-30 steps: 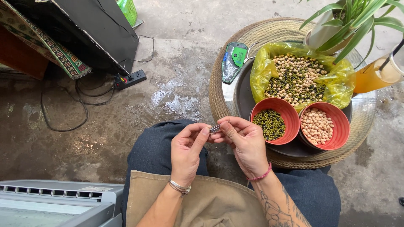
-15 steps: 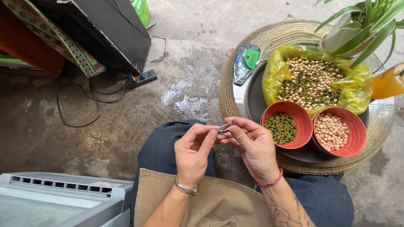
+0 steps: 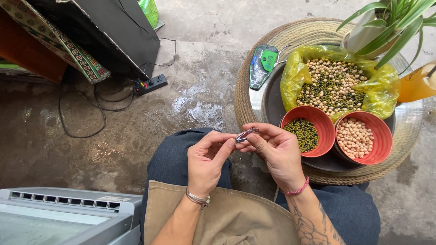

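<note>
Nail clipper (image 3: pixel 245 134) is sitting in the right hand (image 3: pixel 277 152) grip, working at a left hand (image 3: pixel 206 159) fingertip; sorted bowls (image 3: pixel 308 131) waiting at three o'clock.

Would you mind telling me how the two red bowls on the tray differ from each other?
The left red bowl holds small dark green beans; the right red bowl holds larger pale beige ones. The left bowl is less full, showing more of its inner wall, while the right bowl is filled higher. The left bowl sits nearer the right hand. Both are round, of similar size, and touch side by side on the dark tray.
</note>
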